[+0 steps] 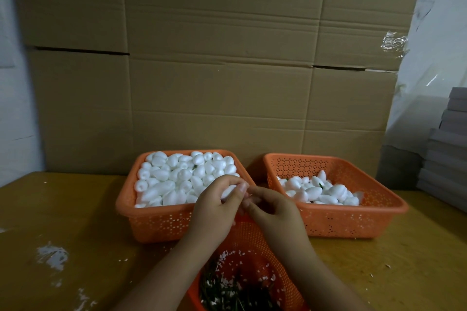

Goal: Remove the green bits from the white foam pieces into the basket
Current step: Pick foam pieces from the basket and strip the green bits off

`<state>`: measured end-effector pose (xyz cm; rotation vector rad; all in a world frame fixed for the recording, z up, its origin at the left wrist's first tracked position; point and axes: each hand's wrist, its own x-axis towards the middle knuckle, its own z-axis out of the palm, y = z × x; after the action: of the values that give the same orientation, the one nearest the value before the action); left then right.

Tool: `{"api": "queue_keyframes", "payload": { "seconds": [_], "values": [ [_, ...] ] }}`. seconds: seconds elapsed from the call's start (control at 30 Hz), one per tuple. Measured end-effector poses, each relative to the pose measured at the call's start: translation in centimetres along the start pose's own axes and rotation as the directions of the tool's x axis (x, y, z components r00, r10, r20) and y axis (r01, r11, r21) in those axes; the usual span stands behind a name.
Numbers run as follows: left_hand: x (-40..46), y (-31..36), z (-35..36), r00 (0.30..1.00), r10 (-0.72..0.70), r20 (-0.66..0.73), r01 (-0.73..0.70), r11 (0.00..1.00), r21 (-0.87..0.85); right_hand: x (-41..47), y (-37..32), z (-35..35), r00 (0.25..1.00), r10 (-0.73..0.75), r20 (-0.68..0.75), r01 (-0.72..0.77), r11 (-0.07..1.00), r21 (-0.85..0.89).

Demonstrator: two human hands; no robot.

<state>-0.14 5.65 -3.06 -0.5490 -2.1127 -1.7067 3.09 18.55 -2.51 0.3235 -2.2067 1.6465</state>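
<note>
Two hands meet over the round orange basket (255,240) at six o'clock: our left hand (217,206) grips a white foam piece (228,190), our right hand (271,206) pinches at its tip, any green bit hidden. We should pull straight, dropping it below.

1. Looked like a small packing workshop or stockroom, not a home.
2. Big flattened cardboard cartons (222,58) walled off the worn wooden bench (75,209).
3. Orange plastic baskets (353,219) held bulk white foam pieces (177,179).
4. Grey boxes (447,159) were stacked at the right.
</note>
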Motion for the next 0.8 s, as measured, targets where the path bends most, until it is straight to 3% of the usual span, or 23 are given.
{"api": "queue_keyframes", "payload": {
  "seconds": [0.13, 0.3, 0.37, 0.6, 0.8],
  "values": [
    [0.07, 0.45, 0.16, 0.999, -0.023, -0.04, 0.017, 0.988, -0.151, 0.05, 0.18, 0.09, 0.999, 0.02, -0.046, -0.023, 0.997, -0.073],
    [-0.11, 0.43, -0.03, 0.998, -0.044, -0.042, 0.033, 0.974, -0.223, 0.25, 0.21, -0.27, 0.987, 0.038, -0.155, -0.018, 0.991, 0.13],
    [-0.09, 0.38, -0.11, 0.997, -0.067, -0.031, 0.058, 0.972, -0.229, 0.33, 0.16, -0.52, 0.985, 0.084, -0.153, -0.041, 0.963, 0.266],
    [0.0, 0.62, -0.31, 0.998, -0.047, 0.044, 0.056, 0.973, -0.222, 0.53, 0.04, -0.75, 0.988, 0.132, -0.083, -0.077, 0.874, 0.479],
    [-0.28, 0.81, -0.31, 0.993, -0.049, 0.109, 0.072, 0.973, -0.221, 0.5, 0.03, -0.75, 0.992, 0.12, -0.037, -0.089, 0.877, 0.472]
  ]
}}
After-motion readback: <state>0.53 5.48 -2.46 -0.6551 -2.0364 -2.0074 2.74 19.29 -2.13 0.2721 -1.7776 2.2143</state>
